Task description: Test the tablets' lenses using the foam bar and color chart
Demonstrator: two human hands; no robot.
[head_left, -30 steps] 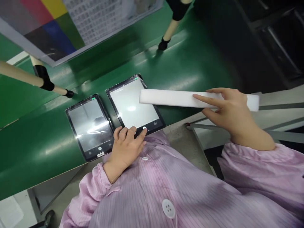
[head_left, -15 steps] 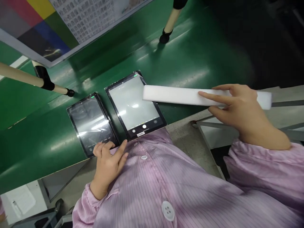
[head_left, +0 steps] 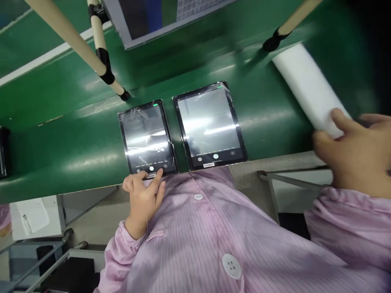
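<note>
Two tablets lie side by side on the green belt (head_left: 61, 150), both with lit screens under plastic film. My left hand (head_left: 143, 195) rests at the near edge of the left tablet (head_left: 147, 137), index finger stretched out and touching its lower bezel, the other fingers curled. The right tablet (head_left: 210, 124) lies untouched beside it. At the right edge my right hand (head_left: 354, 156) grips one end of a long white foam strip (head_left: 308, 89), which points up and away over the belt.
Beige pipes with black joints (head_left: 104, 65) stand on the belt at the back left and back right. A framed chart board (head_left: 159, 16) hangs above. A grey metal frame (head_left: 275, 179) runs along the belt's near edge. My pink striped coat fills the foreground.
My left hand moved from the right tablet's near edge to the left tablet's. My right hand swung the foam strip from lying crosswise over the right tablet to pointing away at the right.
</note>
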